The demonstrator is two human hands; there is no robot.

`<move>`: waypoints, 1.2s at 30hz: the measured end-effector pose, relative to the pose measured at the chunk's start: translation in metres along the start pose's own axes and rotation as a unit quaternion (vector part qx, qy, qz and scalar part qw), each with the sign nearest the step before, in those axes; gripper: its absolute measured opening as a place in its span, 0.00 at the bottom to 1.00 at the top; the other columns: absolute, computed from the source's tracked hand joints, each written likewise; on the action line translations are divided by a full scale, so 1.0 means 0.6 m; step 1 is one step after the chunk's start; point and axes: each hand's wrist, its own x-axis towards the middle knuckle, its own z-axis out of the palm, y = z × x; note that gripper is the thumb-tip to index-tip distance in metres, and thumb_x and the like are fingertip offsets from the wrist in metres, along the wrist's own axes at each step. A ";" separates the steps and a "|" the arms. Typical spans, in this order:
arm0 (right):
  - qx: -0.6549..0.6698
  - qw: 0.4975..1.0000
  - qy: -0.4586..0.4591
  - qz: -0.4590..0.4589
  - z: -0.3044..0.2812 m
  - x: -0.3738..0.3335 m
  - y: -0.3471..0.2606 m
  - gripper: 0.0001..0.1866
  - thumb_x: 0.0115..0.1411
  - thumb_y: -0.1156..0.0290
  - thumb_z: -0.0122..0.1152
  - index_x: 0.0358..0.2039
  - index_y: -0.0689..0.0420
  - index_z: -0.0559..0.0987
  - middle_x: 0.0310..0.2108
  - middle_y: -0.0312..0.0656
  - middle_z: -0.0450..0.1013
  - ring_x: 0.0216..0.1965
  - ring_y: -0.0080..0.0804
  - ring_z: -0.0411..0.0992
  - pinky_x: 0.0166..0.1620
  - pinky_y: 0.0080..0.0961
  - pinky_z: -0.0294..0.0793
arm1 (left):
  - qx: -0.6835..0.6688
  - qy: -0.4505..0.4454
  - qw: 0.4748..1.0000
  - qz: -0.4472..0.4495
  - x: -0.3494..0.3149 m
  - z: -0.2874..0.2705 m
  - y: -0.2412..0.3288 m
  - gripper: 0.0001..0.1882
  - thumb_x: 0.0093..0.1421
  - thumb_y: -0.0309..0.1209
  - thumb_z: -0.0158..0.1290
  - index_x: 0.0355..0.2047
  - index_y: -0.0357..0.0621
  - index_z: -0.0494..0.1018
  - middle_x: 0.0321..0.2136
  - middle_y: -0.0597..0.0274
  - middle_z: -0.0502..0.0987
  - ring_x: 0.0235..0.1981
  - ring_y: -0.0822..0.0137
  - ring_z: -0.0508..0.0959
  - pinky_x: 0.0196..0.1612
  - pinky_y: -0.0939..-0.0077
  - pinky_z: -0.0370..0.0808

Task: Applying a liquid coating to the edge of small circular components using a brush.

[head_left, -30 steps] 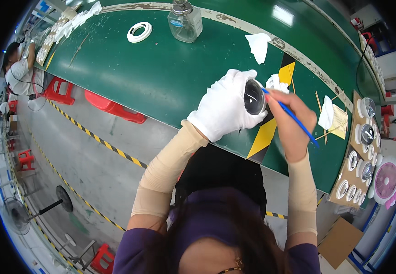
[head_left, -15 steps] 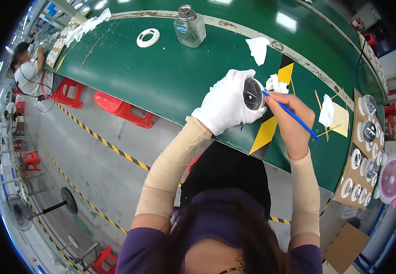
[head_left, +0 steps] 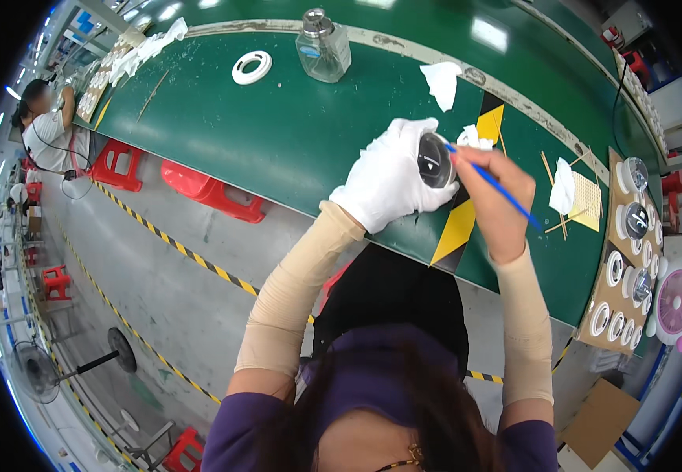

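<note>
Little has moved: gloved left hand [head_left: 392,177] still grips the round lens [head_left: 433,160]; right hand [head_left: 496,197] pinches the blue brush [head_left: 498,189] over the counter [head_left: 278,134] near edge.

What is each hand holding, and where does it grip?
Gloved left hand wraps the rim of a round glass-fronted disc; bare right hand pinches a thin blue stick mid-shaft.
</note>
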 end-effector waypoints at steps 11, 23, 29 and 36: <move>0.028 1.000 0.009 0.008 -0.002 -0.010 0.001 0.06 0.57 0.78 0.67 0.35 0.64 0.84 0.30 0.40 0.81 0.30 0.16 0.73 0.35 0.13 0.71 | 0.025 0.003 1.000 0.010 -0.004 0.003 0.001 0.42 0.45 0.46 0.68 0.55 0.37 0.66 0.44 0.47 0.73 0.44 0.48 0.77 0.46 0.61 0.76; -0.007 1.000 0.005 0.004 -0.012 -0.003 -0.009 0.06 0.56 0.76 0.68 0.34 0.64 0.84 0.26 0.38 0.78 0.26 0.15 0.70 0.29 0.14 0.66 | 0.043 0.028 0.998 0.029 -0.002 0.005 0.000 0.42 0.45 0.46 0.68 0.56 0.38 0.65 0.45 0.47 0.72 0.44 0.49 0.77 0.47 0.61 0.75; 0.012 0.999 -0.034 -0.002 0.004 0.045 -0.004 0.06 0.57 0.73 0.66 0.30 0.64 0.83 0.24 0.37 0.75 0.24 0.17 0.69 0.30 0.16 0.65 | 0.014 -0.004 1.000 0.004 -0.002 0.004 -0.001 0.43 0.44 0.47 0.68 0.57 0.39 0.65 0.46 0.47 0.72 0.45 0.50 0.77 0.49 0.61 0.75; -0.025 0.997 -0.068 0.006 0.004 0.051 0.010 0.14 0.61 0.71 0.56 0.20 0.64 0.74 0.19 0.39 0.71 0.22 0.22 0.67 0.27 0.21 0.64 | 0.021 -0.004 1.000 0.002 -0.002 0.002 -0.003 0.44 0.44 0.48 0.68 0.57 0.39 0.65 0.46 0.47 0.72 0.45 0.50 0.78 0.49 0.61 0.75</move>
